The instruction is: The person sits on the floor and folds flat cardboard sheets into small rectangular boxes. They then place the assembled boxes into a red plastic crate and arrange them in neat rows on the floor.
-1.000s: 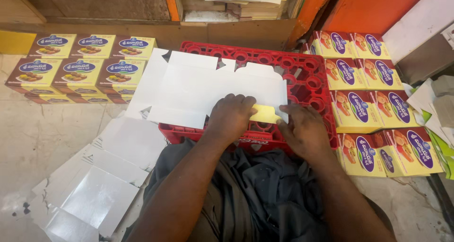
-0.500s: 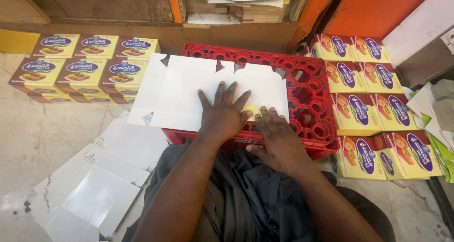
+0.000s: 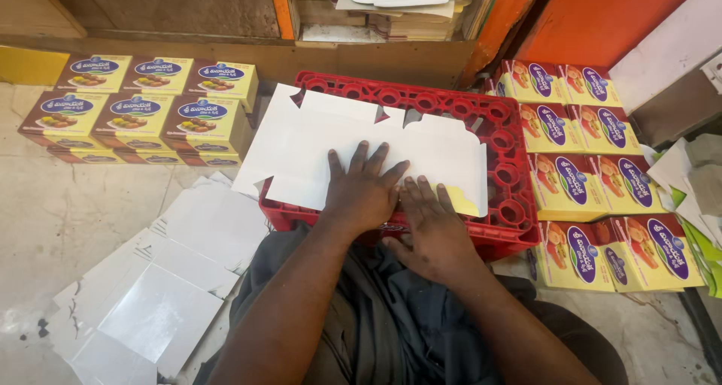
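Head view, both hands flat on carton blank (image 3: 316, 148)

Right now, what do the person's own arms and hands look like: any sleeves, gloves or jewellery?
Both forearms are bare, with no sleeves in view. The left hand and right hand wear no gloves, and no rings, watch or bands show on the fingers or wrists. The only clothing in view is dark grey fabric over the lap.
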